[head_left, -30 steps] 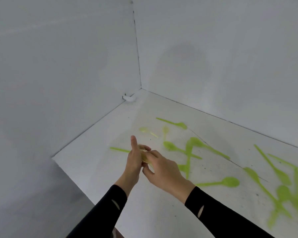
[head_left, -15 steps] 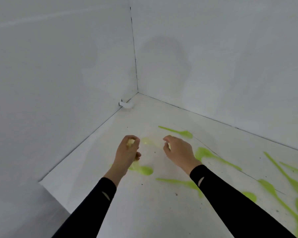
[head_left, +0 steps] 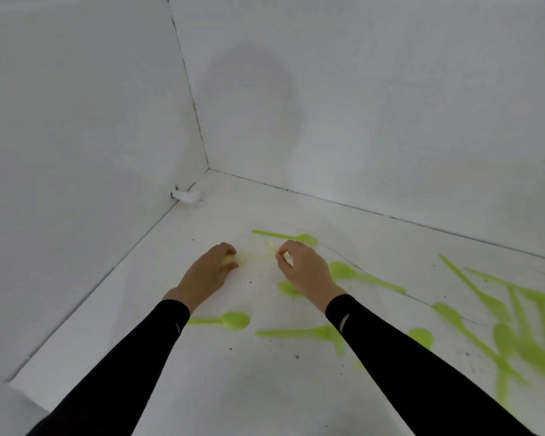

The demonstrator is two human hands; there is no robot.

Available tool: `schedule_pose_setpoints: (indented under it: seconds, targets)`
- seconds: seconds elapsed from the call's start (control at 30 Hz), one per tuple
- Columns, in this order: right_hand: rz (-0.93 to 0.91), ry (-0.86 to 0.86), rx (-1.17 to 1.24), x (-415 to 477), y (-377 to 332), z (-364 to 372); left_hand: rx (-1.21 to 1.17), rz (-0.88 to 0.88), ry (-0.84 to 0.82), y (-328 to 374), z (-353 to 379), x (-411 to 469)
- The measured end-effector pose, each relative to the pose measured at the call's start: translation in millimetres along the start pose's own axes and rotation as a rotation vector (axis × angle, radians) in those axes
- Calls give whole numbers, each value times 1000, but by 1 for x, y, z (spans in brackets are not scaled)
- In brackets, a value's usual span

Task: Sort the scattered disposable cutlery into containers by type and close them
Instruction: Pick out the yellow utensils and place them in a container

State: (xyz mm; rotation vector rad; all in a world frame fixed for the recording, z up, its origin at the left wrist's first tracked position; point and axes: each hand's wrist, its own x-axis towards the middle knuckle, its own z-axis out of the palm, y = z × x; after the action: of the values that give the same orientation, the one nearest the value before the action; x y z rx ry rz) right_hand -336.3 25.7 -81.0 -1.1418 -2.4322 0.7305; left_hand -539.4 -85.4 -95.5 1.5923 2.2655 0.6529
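Curling round one end of a pale yellowish piece (head_left: 254,258), the left hand (head_left: 206,273) gripped it just above the worktop (head_left: 265,388), not far from the left wall (head_left: 76,136). The piece was too blurred to name; it could have been cutlery or a thin wrapper. The right hand (head_left: 307,272) pinched its other end between thumb and forefinger, so the two hands were probably pulling or working it apart between them, which would explain why neither reached for anything else.

One green spoon (head_left: 230,320) lay flat beside the left sleeve, and another spoon (head_left: 291,236) lay just beyond the right hand. Further right, a loose heap (head_left: 516,338) of green cutlery overlapped near the edge of view, unsorted. No container showed, so the sorting seemed barely begun.

The worktop was white, matte and speckled with dark specks. White walls met in a corner behind it, where a small white fitting (head_left: 187,195) sat at the foot of the left wall.
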Motion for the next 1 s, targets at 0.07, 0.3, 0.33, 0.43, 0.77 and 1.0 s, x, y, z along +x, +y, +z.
schedule_pose_setpoints:
  seconds: [0.07,0.3,0.33,0.43,0.77,1.0]
  targets:
    - [-100,57,57,-12,1,-11,-58,40,25,21,2,3]
    - [-108,136,127,-60,31,-66,-389,144,-14,141,18,-6]
    - [-29,163,260,-71,33,-77,-506,99,-34,159,22,-11]
    - [294,127,729,-113,42,-116,-813,21,-62,222,42,-34]
    - [235,551,363,-293,134,-218,-1131,-53,-290,421,141,-131]
    - [275,540,203,-425,197,-271,-1216,-49,-472,548,204,-221]
